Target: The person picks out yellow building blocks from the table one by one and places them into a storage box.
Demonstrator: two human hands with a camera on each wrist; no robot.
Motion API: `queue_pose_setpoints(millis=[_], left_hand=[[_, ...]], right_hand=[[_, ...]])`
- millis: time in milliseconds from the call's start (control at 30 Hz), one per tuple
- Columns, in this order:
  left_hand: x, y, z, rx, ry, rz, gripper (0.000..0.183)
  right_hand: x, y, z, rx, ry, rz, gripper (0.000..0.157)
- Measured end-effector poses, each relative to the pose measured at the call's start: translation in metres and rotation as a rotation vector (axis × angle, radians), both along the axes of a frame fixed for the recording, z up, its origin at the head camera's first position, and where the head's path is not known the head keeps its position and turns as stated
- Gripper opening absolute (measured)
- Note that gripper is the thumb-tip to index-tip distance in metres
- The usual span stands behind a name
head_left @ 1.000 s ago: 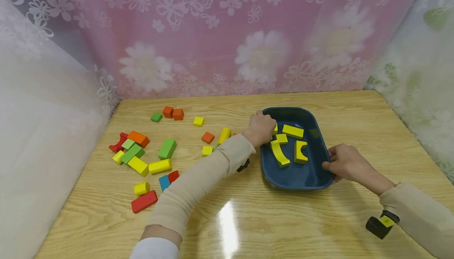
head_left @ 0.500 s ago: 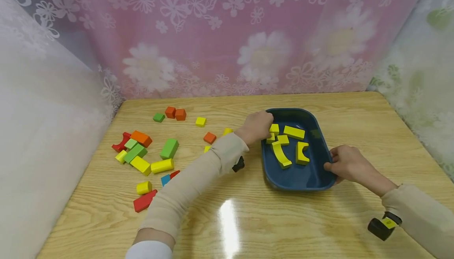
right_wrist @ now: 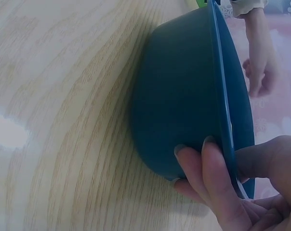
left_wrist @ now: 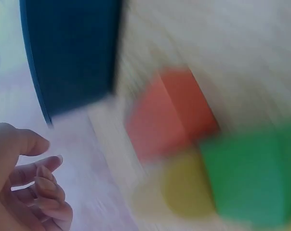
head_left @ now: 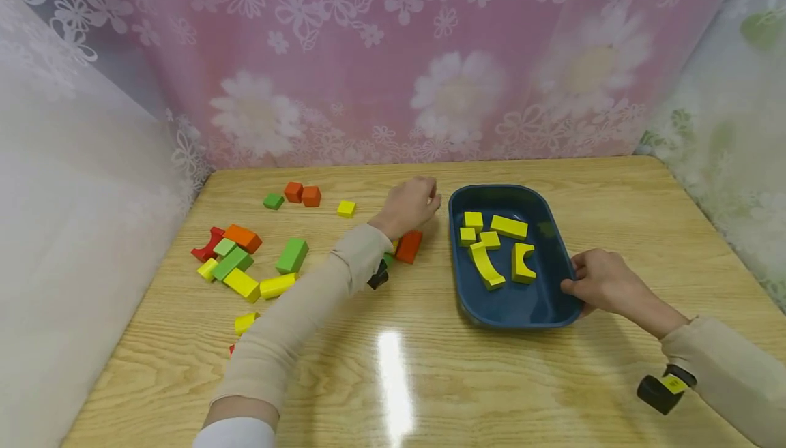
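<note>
My right hand [head_left: 603, 280] pinches the near right rim of a dark blue plastic basin [head_left: 510, 310]; in the right wrist view its thumb goes inside and the fingers lie on the outer wall [right_wrist: 184, 91]. Inside lie yellow blocks: an arch block [head_left: 522, 265], a curved piece [head_left: 484, 267], an oblong [head_left: 509, 228] and several small ones. Left of the basin, my left hand [head_left: 406, 204] hovers with loosely bent fingers, nothing between thumb and fingertips in the left wrist view. Below it are an orange-red block [head_left: 409, 247], a green block [left_wrist: 251, 178] and a yellow cylinder [left_wrist: 189, 187], blurred.
Further left on the wooden table [head_left: 430, 380] lie scattered blocks, among them a green oblong [head_left: 291, 256], a yellow cylinder [head_left: 278, 286], an orange block [head_left: 242, 237] and two orange cubes [head_left: 311, 196]. A floral curtain [head_left: 368, 80] hangs along the back edge.
My left hand has drawn back from over the basin's left rim to the table on its left, baring small yellow blocks in the basin. My right hand keeps its hold on the rim.
</note>
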State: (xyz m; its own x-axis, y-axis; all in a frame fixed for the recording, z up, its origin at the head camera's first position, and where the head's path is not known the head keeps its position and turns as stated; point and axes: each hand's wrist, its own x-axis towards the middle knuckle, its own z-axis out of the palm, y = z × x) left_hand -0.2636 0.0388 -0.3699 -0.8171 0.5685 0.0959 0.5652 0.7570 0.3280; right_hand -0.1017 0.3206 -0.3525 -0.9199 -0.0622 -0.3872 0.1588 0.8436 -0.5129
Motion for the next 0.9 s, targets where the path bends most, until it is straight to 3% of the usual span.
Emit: queue_pose_setpoints(millis=[200, 367, 500, 733, 900], left_hand=[[-0.023, -0.045, -0.006, -0.128, 0.017, 0.149, 0.018], [-0.033, -0.075, -0.012, -0.196, -0.034, 0.233, 0.026], [-0.034, -0.089, -0.018, -0.252, -0.067, 0.272, 0.039], [-0.032, -0.104, -0.029, -0.352, -0.102, 0.327, 0.043], [-0.031, -0.112, -0.038, -0.334, -0.113, 0.316, 0.047]], right_hand=[[0.000, 0.000, 0.001, -0.011, 0.002, -0.007, 0.029], [0.000, 0.000, 0.000, -0.018, -0.011, -0.014, 0.031], [0.000, 0.000, 0.000, -0.026, -0.008, -0.021, 0.031], [0.000, 0.000, 0.001, -0.032, -0.014, -0.029, 0.033], [0.000, 0.000, 0.001, -0.038, -0.013, -0.026, 0.031]])
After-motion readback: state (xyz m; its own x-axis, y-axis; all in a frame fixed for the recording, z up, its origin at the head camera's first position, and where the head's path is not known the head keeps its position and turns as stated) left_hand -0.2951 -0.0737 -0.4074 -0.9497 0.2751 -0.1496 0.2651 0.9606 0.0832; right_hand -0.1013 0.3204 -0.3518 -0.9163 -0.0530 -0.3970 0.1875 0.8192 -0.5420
